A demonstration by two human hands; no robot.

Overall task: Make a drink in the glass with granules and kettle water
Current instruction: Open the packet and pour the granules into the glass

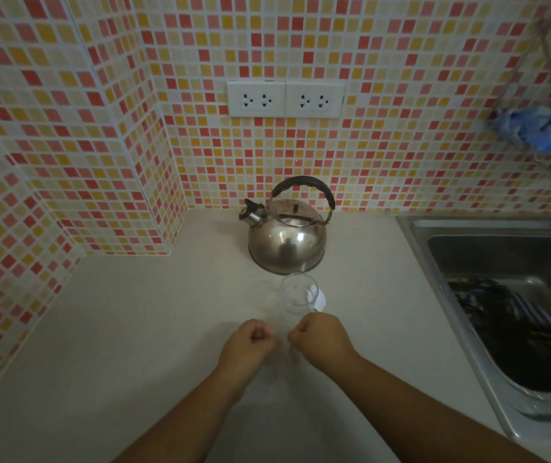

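Note:
A steel whistling kettle [287, 240] with a black arched handle stands on the pale counter near the tiled wall, spout pointing left. Just in front of it is a clear drinking glass [298, 293], upright, and it looks empty. A small white object [320, 299] lies against the glass's right side; I cannot tell what it is. My left hand [250, 339] and my right hand [322, 335] are just in front of the glass, fists curled and facing each other. They pinch what looks like a thin clear packet [284, 344], which is faint and hard to make out.
A steel sink [488, 242] is set into the counter on the right, with a dark striped cloth [514, 315] in its basin. Two double sockets [285, 99] sit on the mosaic wall above the kettle. A wire rack with a blue cloth [534, 128] hangs at the upper right. The tiled wall juts out at the left.

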